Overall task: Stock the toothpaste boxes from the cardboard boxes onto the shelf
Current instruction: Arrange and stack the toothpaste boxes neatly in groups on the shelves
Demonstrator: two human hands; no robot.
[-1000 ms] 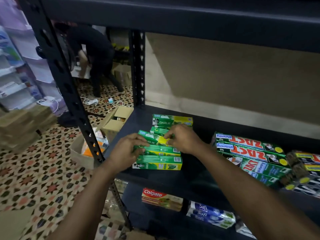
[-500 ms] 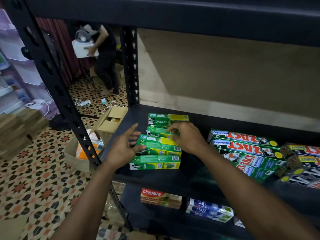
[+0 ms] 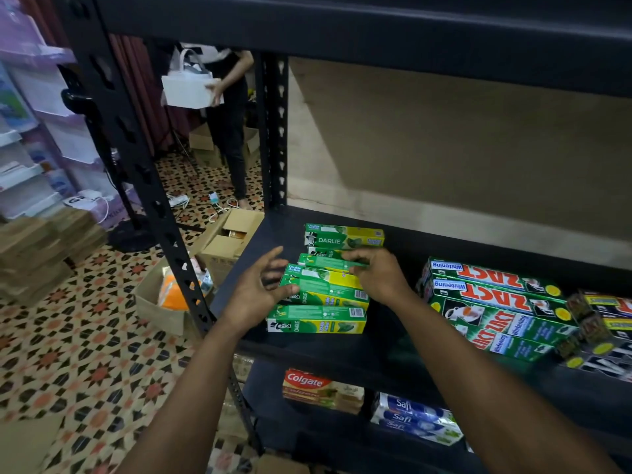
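the darlie toothpaste boxes lie in a row near the left front corner of the shelf. they look light, stiff and smooth, but easy to dent, so i would hold them at the short ends. the left hand hovers by their left ends, its grip wide open and empty. the right hand reaches in from the right, its grip curled on the right end of one darlie box.
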